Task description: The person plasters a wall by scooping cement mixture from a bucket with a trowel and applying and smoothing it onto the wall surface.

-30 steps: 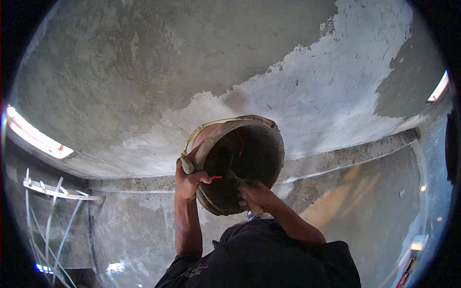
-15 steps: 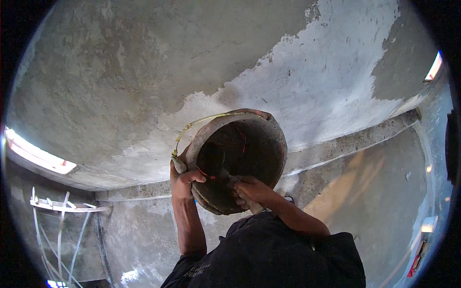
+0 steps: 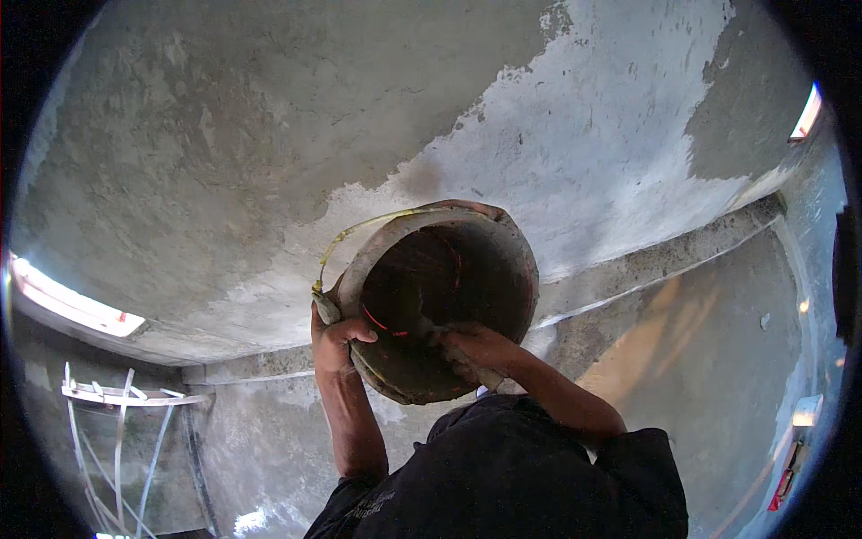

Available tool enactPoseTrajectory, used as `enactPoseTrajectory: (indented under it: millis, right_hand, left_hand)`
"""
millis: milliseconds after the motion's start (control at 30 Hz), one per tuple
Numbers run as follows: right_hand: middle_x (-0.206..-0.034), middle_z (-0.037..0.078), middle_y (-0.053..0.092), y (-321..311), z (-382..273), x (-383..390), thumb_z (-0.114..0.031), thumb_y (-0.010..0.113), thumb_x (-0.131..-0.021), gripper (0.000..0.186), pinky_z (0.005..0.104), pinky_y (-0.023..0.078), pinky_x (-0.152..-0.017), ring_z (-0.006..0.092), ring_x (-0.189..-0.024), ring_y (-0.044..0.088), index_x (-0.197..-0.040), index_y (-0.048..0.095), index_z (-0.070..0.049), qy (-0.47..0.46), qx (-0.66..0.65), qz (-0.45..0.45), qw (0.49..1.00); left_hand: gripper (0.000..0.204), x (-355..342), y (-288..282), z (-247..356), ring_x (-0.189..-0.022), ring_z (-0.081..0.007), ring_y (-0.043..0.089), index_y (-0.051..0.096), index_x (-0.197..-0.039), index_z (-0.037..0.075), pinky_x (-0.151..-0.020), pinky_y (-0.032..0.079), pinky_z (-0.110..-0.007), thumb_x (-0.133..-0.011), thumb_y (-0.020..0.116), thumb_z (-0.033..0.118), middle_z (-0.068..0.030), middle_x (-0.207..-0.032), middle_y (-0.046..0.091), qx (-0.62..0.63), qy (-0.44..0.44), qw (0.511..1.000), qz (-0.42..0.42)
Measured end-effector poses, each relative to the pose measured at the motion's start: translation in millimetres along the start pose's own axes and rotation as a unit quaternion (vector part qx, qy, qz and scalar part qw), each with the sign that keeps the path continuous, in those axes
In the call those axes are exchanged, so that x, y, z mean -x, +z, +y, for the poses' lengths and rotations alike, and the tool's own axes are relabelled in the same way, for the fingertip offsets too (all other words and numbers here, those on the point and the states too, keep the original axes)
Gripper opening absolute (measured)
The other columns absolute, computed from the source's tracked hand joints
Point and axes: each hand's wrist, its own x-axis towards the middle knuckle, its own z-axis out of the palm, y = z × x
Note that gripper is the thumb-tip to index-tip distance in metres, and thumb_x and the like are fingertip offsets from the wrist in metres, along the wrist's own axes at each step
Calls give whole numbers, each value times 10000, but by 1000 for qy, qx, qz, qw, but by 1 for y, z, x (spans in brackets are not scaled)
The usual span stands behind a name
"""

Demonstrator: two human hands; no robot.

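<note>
A round, mortar-crusted bucket (image 3: 355,292) tilts with its dark opening facing me, and its yellowish wrapped wire handle (image 3: 359,226) lies up over the far left rim. Its inside is streaked, with thin red-orange marks showing through the dirt. At the left rim my left hand (image 3: 337,341) clamps the bucket wall, thumb over the edge near the handle's end. Inside the mouth, low and to the right, my right hand (image 3: 467,349) is closed around a hand tool. Shadow hides most of that tool; a pale, blurred patch beside the fingers may be its blade.
Ahead stands a wall (image 3: 269,162) with patchy grey plaster and a whitish area. A concrete ledge (image 3: 664,251) runs along its base. A pale metal frame (image 3: 135,395) is at lower left. Bright openings (image 3: 76,296) show at both sides, and a red object (image 3: 786,481) lies far right.
My right hand has moved slightly and reaches deeper into the bucket; the pale tool end seen below the fist is now less visible. The bucket and left hand have shifted slightly left in view.
</note>
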Motion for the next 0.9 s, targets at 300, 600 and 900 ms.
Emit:
enactPoseTrajectory:
  millis: [300,600,900]
  right_hand:
    - [-764,40,508,-16,-22,10,-301,439,-882,323,262,412,-538,133,-634,472,-1065,539,-55,28,11,-15,999]
    - [-807,49,518,-39,-12,8,-282,447,-885,308,265,405,-521,136,-623,469,-1083,529,-62,-5,15,-44,999]
    - [-750,29,551,-69,-40,38,-315,506,-864,342,264,422,-491,114,-568,485,-1091,533,-61,70,3,-87,994]
  left_hand:
    - [702,0,19,-5,-595,-215,560,518,-1045,-108,-512,458,-265,-349,504,-21,-159,-796,600,-41,-10,999,1]
    - [631,-2,25,-20,-503,-186,516,527,-991,-101,-448,427,-254,-366,502,-20,-123,-643,561,-46,1,999,16]
    - [553,-14,29,-30,-496,-214,519,528,-934,-86,-448,435,-282,-385,505,-28,-124,-611,544,-27,2,999,25]
